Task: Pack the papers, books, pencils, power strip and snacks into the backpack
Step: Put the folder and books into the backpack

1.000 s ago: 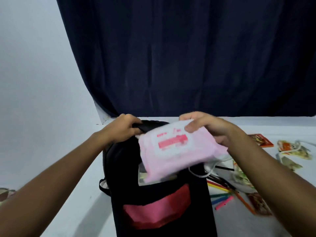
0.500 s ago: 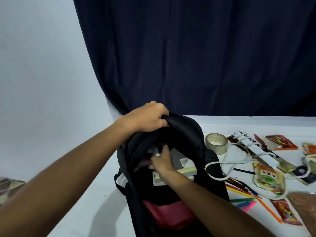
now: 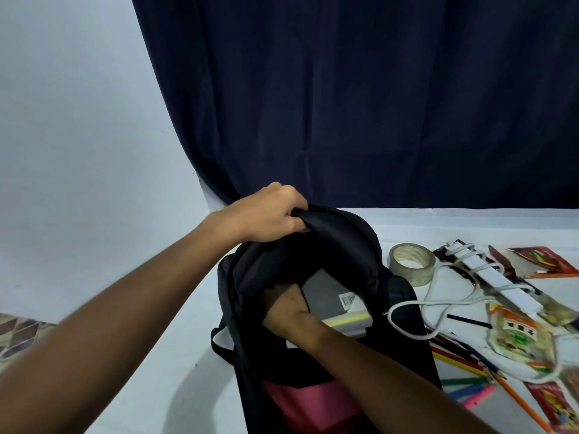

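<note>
The left hand [image 3: 269, 214], fingers curled, grips the upper flap of the black backpack [image 3: 319, 245] and lifts it so the mouth stands open. The right hand [image 3: 291, 311] is sunk inside the main compartment beside a grey book [image 3: 329, 296]; its fingers are hidden in the dark interior, so whether they hold anything cannot be told.

The backpack stands upright on the white table [image 3: 156, 371], its cloth soft and slack, with a pink panel [image 3: 313, 399] on the front. Such fabric will likely sag shut unless the flap is held. The book, marked with a barcode, appears stiff and flat-sided; its yellow-edged end projects from the opening.

To the right of the bag, unpacked, lie the remaining items. The white power strip [image 3: 501, 286] is a rigid bar with its cord [image 3: 416, 311] wound round it and looping loosely up against the bag's side; it is probably best taken by the body, with the cord gathered, since the loose loop could snag. The coloured pencils [image 3: 463, 368] are thin, smooth and hard, prone to roll and better grasped as a bundle. The snack packets [image 3: 517, 336] are glossy film, light and probably slippery and crushable; a pinch at the edge should suffice. A roll of clear tape [image 3: 412, 263] stands near the bag, beside the power strip.
</note>
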`<state>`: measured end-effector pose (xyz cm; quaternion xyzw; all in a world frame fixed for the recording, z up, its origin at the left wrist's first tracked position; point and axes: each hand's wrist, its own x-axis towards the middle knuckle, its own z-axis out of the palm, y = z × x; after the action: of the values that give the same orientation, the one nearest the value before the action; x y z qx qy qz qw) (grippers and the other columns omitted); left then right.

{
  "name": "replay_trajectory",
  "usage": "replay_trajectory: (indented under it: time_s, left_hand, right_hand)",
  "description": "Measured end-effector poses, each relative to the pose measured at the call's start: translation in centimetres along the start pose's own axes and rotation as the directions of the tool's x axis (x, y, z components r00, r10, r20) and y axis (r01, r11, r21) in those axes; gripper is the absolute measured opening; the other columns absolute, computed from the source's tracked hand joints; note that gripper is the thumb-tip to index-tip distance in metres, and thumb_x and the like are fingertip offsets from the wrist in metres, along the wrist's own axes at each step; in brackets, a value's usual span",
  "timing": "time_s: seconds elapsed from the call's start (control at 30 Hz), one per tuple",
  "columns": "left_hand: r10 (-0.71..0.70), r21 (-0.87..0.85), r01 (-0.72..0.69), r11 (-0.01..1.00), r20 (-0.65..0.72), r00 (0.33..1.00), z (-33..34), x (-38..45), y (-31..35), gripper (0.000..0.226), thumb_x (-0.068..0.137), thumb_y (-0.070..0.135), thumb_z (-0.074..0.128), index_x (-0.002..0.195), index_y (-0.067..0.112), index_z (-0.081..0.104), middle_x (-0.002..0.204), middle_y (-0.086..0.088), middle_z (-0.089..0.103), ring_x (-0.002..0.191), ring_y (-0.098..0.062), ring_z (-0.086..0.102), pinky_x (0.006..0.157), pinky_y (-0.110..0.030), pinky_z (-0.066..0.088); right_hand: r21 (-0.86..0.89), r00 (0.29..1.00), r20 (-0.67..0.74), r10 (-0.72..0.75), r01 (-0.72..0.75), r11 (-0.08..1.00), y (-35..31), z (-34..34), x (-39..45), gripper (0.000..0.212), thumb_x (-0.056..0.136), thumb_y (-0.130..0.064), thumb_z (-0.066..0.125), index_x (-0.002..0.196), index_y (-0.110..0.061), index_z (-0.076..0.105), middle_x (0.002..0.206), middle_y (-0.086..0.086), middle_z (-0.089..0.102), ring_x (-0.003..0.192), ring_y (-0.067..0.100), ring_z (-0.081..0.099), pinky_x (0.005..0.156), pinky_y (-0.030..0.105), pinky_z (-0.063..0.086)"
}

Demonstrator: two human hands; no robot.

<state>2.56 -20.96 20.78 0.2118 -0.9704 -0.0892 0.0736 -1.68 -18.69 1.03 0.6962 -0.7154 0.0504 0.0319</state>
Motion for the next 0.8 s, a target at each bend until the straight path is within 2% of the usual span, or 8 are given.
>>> replay_trajectory:
  time_s: [0.13, 0.23, 0.4, 0.47, 0.57, 0.7, 0.73, 0.8]
  left_hand:
    - [0.007, -0.017, -0.007, 1.0, -0.001, 1.0, 0.3, 0.1, 0.1, 0.011, 0.086, 0.029, 0.062, 0.076, 0.025, 0.063, 0.072, 0.0, 0.065, 0.072, -0.016, 0.061, 0.072, -0.044, 0.053]
    - [0.006, -0.007, -0.006, 1.0, -0.006, 1.0, 0.4, 0.0, 0.4, 0.009, 0.086, 0.028, 0.062, 0.08, 0.022, 0.066, 0.073, 0.0, 0.066, 0.072, -0.017, 0.061, 0.072, -0.044, 0.053]
    - [0.002, 0.01, -0.002, 1.0, -0.006, 1.0, 0.5, -0.7, 0.9, 0.012, 0.086, 0.026, 0.063, 0.08, 0.016, 0.066, 0.071, -0.001, 0.065, 0.072, -0.018, 0.061, 0.071, -0.042, 0.052]
    - [-0.007, 0.012, 0.007, 1.0, -0.011, 1.0, 0.6, -1.2, 0.7, 0.012, 0.086, 0.028, 0.062, 0.084, 0.017, 0.067, 0.074, -0.001, 0.066, 0.074, -0.018, 0.062, 0.072, -0.043, 0.052]
    - [-0.018, -0.015, 0.018, 1.0, -0.018, 1.0, 0.7, -1.7, 0.1, 0.012, 0.085, 0.029, 0.062, 0.084, 0.018, 0.068, 0.076, 0.0, 0.067, 0.075, -0.017, 0.063, 0.072, -0.043, 0.052]
    - [-0.027, -0.038, 0.025, 0.999, -0.035, 0.999, 0.9, -1.5, -0.2, 0.021, 0.085, 0.025, 0.064, 0.067, 0.035, 0.058, 0.07, 0.001, 0.064, 0.072, -0.017, 0.061, 0.071, -0.041, 0.051]
    - [-0.037, -0.033, 0.035, 0.999, -0.035, 0.999, 1.0, -1.5, -0.1, 0.02, 0.084, 0.027, 0.064, 0.067, 0.035, 0.057, 0.07, 0.001, 0.064, 0.072, -0.017, 0.06, 0.071, -0.041, 0.051]
    - [-0.034, -0.031, 0.033, 0.999, -0.033, 0.999, 1.3, -1.4, -0.1, 0.011, 0.079, 0.033, 0.059, 0.073, 0.026, 0.065, 0.071, 0.001, 0.065, 0.073, -0.017, 0.061, 0.071, -0.042, 0.051]
  right_hand:
    - [0.024, 0.984, -0.11, -0.141, 0.144, 0.989, 1.5, -0.9, -1.6, 0.046, 0.054, -0.034, 0.082, 0.09, -0.009, 0.071, 0.085, 0.012, 0.071, 0.073, 0.026, 0.068, 0.059, 0.021, 0.047]
    - [-0.037, 0.979, 0.02, -0.201, 0.202, 0.979, 1.0, 0.0, -1.8, 0.041, 0.08, -0.034, 0.062, 0.113, -0.009, 0.065, 0.114, 0.014, 0.065, 0.103, 0.03, 0.061, 0.082, 0.033, 0.046]
    - [-0.135, 0.964, 0.259, -0.067, 0.105, 0.985, 1.1, 0.3, -0.1, 0.048, 0.097, -0.025, 0.043, 0.143, -0.012, 0.039, 0.15, 0.015, 0.036, 0.135, 0.033, 0.035, 0.107, 0.047, 0.032]
    - [-0.162, 0.938, 0.34, -0.061, 0.123, 0.979, 0.6, -0.6, -0.4, 0.052, 0.097, -0.027, 0.044, 0.146, -0.012, 0.034, 0.153, 0.014, 0.03, 0.138, 0.034, 0.029, 0.112, 0.05, 0.025]
    - [0.052, 0.893, 0.393, -0.219, 0.216, 0.975, -0.8, -5.0, -3.0, 0.041, 0.091, -0.024, 0.054, 0.13, -0.01, 0.055, 0.134, 0.014, 0.054, 0.122, 0.032, 0.051, 0.102, 0.042, 0.041]
    - [0.735, 0.702, 0.35, -0.62, 0.205, 0.647, 1.7, -14.8, -8.3, 0.038, 0.087, -0.013, 0.067, 0.124, -0.007, 0.063, 0.095, -0.013, 0.071, 0.093, -0.002, 0.062, 0.086, 0.017, 0.045]
    - [0.844, 0.662, 0.311, -0.682, 0.138, 0.518, 3.5, -17.2, -9.4, 0.036, 0.087, -0.005, 0.064, 0.123, 0.0, 0.061, 0.094, -0.013, 0.072, 0.095, 0.001, 0.064, 0.091, 0.022, 0.048]
    - [0.969, 0.719, 0.154, -0.678, 0.024, 0.246, 8.3, -20.2, -10.9, 0.032, 0.087, 0.005, 0.054, 0.117, 0.006, 0.062, 0.107, 0.007, 0.072, 0.106, 0.028, 0.064, 0.09, 0.037, 0.052]
